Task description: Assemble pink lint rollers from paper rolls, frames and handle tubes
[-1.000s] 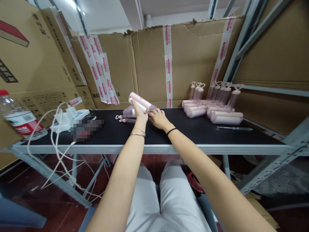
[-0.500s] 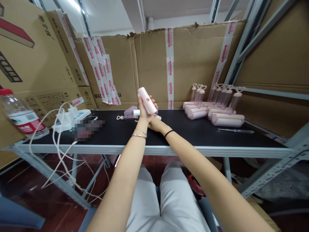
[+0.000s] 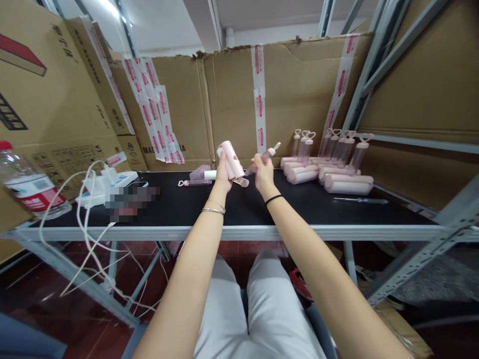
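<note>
My left hand (image 3: 223,175) is closed round a pale pink cylinder-shaped case (image 3: 232,162) with a small round hole in its side, held tilted above the table. To its right, my right hand (image 3: 264,175) grips a translucent pink tube (image 3: 268,154), its looped cap pointing up and right. The tube's lower end comes close to the case; whether they touch I cannot tell. A small pink part (image 3: 241,182) shows just below the case. Left of my hands lie another tube with a heart-shaped loop (image 3: 196,183), a purple block (image 3: 199,172) and a white cylinder (image 3: 210,175).
Several pink cylinders (image 3: 348,184) lie at the right, with heart-topped tubes (image 3: 358,157) upright by them. A thin clear tool (image 3: 361,200) lies in front. At the left are a power strip (image 3: 127,178), white cables (image 3: 88,209) and a bottle (image 3: 35,187). Cardboard (image 3: 228,99) walls the back.
My right hand has moved right, out from behind my left wrist, and the looped tube now shows in it. The case in my left hand has shifted slightly down and right.
</note>
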Demonstrator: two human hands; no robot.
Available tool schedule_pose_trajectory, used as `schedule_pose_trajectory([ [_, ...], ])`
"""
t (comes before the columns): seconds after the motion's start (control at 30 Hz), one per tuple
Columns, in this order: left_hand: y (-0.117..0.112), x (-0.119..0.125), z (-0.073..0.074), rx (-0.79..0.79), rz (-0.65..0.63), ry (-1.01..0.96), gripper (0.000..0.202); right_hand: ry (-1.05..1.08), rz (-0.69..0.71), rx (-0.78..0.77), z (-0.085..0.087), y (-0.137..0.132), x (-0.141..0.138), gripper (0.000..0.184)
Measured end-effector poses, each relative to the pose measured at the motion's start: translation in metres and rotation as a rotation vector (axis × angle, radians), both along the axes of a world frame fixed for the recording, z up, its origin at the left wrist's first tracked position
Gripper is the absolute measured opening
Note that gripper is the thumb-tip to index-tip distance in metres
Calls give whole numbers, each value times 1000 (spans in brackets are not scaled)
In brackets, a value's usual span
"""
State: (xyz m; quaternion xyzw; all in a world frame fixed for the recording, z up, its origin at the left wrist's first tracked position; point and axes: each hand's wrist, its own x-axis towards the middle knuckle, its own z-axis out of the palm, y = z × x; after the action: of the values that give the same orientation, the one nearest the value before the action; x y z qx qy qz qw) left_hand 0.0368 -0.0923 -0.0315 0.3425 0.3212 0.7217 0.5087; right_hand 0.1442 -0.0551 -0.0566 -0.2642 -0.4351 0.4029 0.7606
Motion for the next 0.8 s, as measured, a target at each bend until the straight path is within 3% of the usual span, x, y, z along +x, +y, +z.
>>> schedule_pose_trajectory([
  [0.07,5,1,-3,22,-57,2,47,184,108,21,2,0,3,33],
  [0.17,10,1,-8,8,-24,21,41,289,219,46,4,-4,5,38],
  [0.37,14,0,-11,-42,53,71,46,280,291,56,7,-10,4,34],
  [0.57,16,-1,-13,-26,43,91,50,291,298,27,8,-10,6,34],
  [0.8,20,-3,-16,-16,65,145,49,288,419,1,10,-16,12,30],
])
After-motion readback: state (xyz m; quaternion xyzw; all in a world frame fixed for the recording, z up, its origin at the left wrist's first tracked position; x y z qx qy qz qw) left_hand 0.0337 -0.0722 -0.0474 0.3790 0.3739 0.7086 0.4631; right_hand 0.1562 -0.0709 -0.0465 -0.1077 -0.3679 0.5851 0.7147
